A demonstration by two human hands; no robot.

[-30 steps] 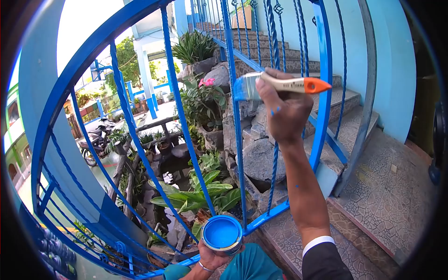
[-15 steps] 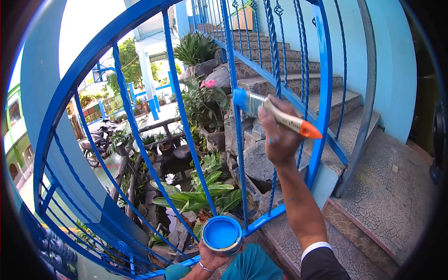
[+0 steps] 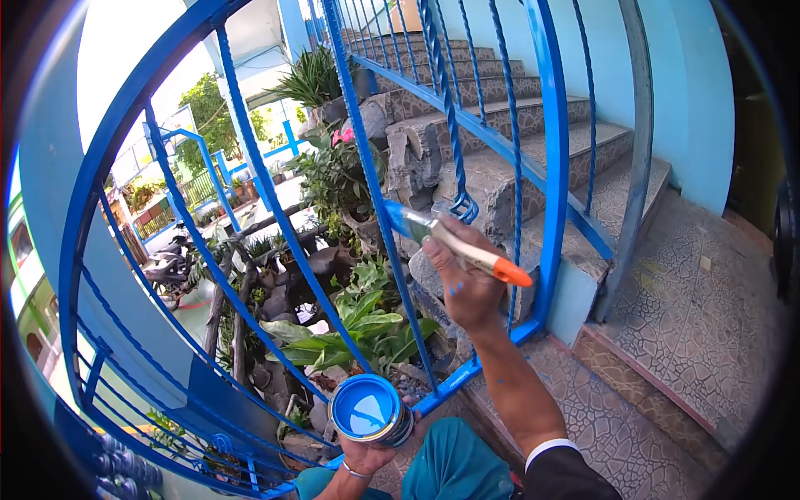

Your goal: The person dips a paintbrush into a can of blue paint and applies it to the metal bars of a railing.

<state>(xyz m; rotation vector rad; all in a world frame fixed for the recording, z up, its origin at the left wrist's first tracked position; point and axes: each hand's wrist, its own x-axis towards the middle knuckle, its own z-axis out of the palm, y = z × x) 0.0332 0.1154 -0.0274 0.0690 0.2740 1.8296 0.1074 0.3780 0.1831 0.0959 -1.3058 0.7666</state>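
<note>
My right hand [image 3: 469, 279] is closed round the wooden handle of a paintbrush [image 3: 467, 246], which has an orange tip. The blue-coated bristles touch a twisted bar [image 3: 372, 171] of the blue metal railing [image 3: 546, 167]. Low in the view, my left hand [image 3: 364, 454] grips a can of blue paint [image 3: 367, 407] from beneath and the side. Its open top faces me, and the wet paint inside reflects light. Dabs of blue paint mark my right hand and forearm.
Tiled stairs [image 3: 533, 125] rise behind the railing at the right, beside a light blue wall [image 3: 692, 108]. Leafy plants [image 3: 375, 312] and rocks lie beyond the bars. A motorcycle [image 3: 171, 267] stands at the far left. My knees in green cloth [image 3: 458, 462] are just below the can.
My right hand and the paintbrush have moved down and left, with the bristles lower along the bar. The paint can has shifted slightly left, and the whole view has turned a little.
</note>
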